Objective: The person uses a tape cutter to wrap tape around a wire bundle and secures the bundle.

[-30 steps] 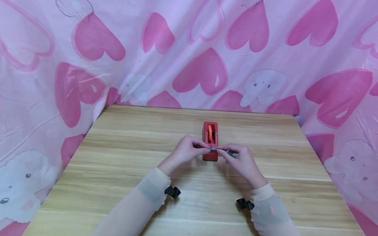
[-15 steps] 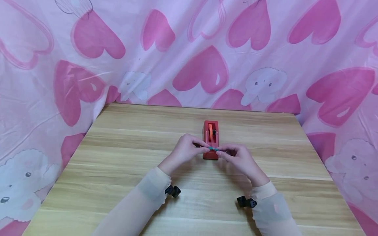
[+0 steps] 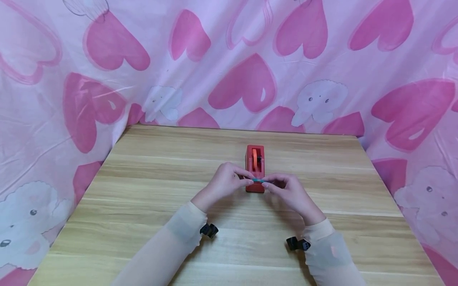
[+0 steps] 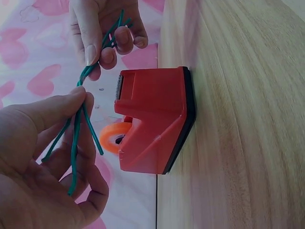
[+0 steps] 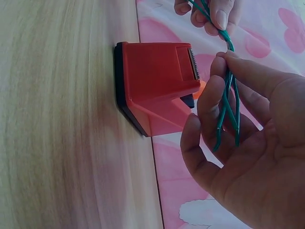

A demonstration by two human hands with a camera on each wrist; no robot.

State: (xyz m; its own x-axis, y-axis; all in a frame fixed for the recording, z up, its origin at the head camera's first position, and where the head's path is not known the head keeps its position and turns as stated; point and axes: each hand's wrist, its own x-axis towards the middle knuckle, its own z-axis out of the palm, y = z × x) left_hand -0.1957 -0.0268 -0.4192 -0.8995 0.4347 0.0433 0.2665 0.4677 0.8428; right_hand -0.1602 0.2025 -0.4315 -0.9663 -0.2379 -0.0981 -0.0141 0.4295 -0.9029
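Several thin green wires [image 3: 258, 180] stretch between my two hands, twisted together in the middle, as the left wrist view shows. My left hand [image 3: 223, 183] pinches the bundle with thumb and forefinger, and loose ends of the wires [image 4: 75, 148] fan out over its palm. On the other side, the thumb and fingertips of my right hand [image 3: 291, 192] pinch the same bundle. Its free wire ends [image 5: 228, 112] hang across the curled fingers in the right wrist view. Just beyond the hands stands a red tape dispenser [image 3: 255, 188], whose front part the wires overlap in the head view.
An orange roll [image 4: 112, 135] sits in the dispenser, which has a serrated metal cutter [image 5: 193, 63]. Beneath everything is a wood-grain table [image 3: 161, 159]. A pink cloth [image 3: 222, 79] with hearts hangs along its back and sides.
The wire ends beside my right hand were visible a second ago and are now hidden in the head view. More green shows between the fingertips; both hands stay nearly in place.
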